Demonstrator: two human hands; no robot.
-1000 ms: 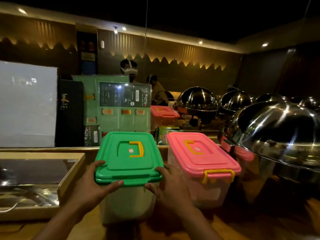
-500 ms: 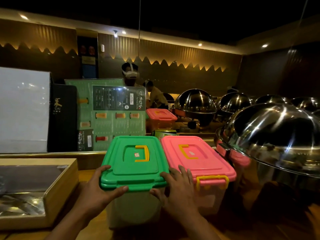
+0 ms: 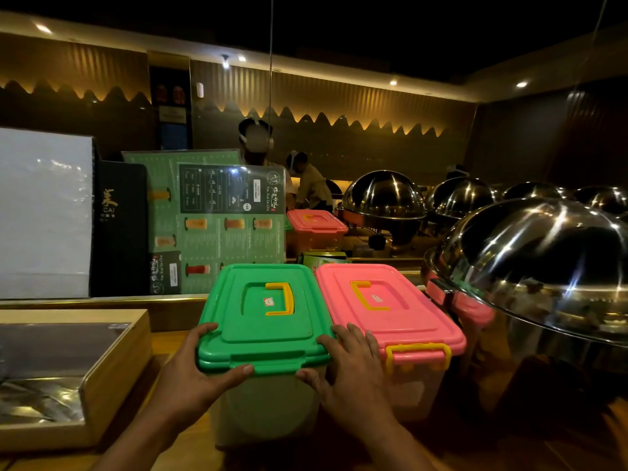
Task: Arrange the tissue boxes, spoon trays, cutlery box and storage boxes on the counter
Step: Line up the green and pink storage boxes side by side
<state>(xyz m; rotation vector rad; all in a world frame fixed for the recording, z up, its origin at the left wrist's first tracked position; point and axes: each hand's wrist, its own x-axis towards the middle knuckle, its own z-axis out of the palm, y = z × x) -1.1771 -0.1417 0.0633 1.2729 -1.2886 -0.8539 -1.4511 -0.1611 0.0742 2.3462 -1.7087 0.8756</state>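
Green-lidded storage box (image 3: 261,321) — yellow handle

Both forearms enter from the lower edge and converge toward the centre. The left hand (image 3: 190,379) is cupped, with the thumb extended rightward and the fingers curled up and over a corner of the green-lidded storage box (image 3: 263,321). The right hand (image 3: 350,372) lies palm down, fingers spread and pointing away from the body, thumb extended leftward beneath the same lid's near edge. Both wrists are straight and bare.
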